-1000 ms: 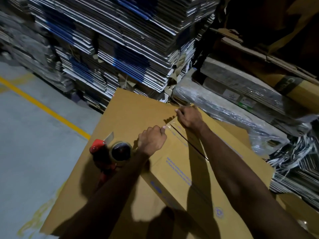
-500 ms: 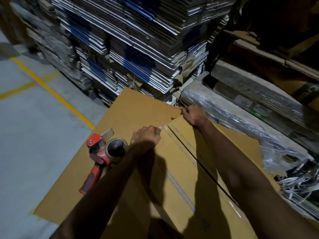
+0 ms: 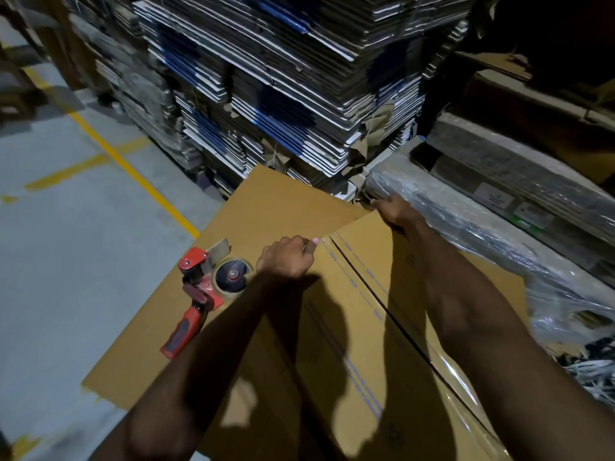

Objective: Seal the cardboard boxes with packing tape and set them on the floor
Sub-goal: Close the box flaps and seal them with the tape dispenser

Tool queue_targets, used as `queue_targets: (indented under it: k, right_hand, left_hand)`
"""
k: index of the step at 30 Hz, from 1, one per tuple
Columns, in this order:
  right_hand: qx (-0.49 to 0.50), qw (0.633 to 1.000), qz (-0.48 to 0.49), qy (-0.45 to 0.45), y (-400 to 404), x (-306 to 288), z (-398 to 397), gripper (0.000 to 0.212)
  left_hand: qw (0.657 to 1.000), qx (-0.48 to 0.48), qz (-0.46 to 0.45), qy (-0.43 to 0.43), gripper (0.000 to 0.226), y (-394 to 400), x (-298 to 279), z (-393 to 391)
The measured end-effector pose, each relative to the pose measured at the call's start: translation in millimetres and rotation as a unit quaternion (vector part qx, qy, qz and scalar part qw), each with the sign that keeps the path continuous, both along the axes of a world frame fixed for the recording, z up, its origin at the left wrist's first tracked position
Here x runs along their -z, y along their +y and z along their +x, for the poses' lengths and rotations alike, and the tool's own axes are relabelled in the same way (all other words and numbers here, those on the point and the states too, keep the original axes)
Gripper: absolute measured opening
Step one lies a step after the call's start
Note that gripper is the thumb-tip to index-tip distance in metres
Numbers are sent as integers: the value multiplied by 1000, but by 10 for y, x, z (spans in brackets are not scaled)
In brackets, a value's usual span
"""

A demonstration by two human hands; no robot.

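A: Brown cardboard box (image 3: 382,327) directly under my forearms, top face up, resting on a flat cardboard sheet (image 3: 266,211). The centre seam (image 3: 392,314) between the flaps runs from near me away to the far edge. Clear tape (image 3: 462,387) glints along the near stretch of it; whether it reaches the far end I cannot tell.

B: Hands?

A: My left hand (image 3: 286,261) is curled into a fist, thumb tip showing, pressing on the left flap just beside the seam. I cannot tell if anything is pinched in it. My right hand (image 3: 394,211) is at the far corner of the box, fingers bent over the edge, gripping it.

B: Dispenser?

A: The red tape dispenser (image 3: 206,287) lies on its side on the sheet, just left of my left hand, nobody holding it.

B: Beyond that?

A: Stacks of flattened cartons (image 3: 283,78) straight ahead, a plastic-wrapped bundle (image 3: 499,207) touching or just beside my right hand, grey floor (image 3: 66,244) with a yellow line (image 3: 133,171) to the left.

B: Risks?

A: My judgement: the seam shows a dark gap, so the flaps could spring apart if pressure comes off before tape fully bonds. Lifting by the far corner could drag the sheet and tip the dispenser to the floor. The wrapped bundle crowds that corner and may snag the box.
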State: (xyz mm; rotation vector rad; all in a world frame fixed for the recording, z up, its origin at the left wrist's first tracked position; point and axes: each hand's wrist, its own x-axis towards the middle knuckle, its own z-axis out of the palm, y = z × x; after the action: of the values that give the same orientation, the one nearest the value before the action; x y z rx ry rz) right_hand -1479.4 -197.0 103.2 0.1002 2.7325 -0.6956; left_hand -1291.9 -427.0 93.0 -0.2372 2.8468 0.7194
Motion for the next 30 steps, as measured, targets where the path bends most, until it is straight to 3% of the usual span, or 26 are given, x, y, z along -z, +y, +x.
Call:
queue_targets:
  k: [3,8,11,16,21,30]
  right_hand:
    - [39,997,49,55,-42,107,0,80]
    - [55,983,137,106,-169,68,174,72]
    - [73,982,132,110,-120,153,195,79]
    - [62,990,102,81,31,255,152,108]
    - [24,982,178,64,-185,124,506,92]
    - [-38,987,125,92,-350,147,1402,88]
  left_hand:
    - [1000,3,-1,4,61,5,-14,8]
    - [1000,13,-10,11,63,-3,21,0]
    - [1000,18,-17,13,64,-22,55,-5]
    - [999,22,-9,22,63,-48,65,17]
    - [1000,19,-18,17,65,-19,32,18]
    - [1000,-25,-5,-5,71,18,-47,116]
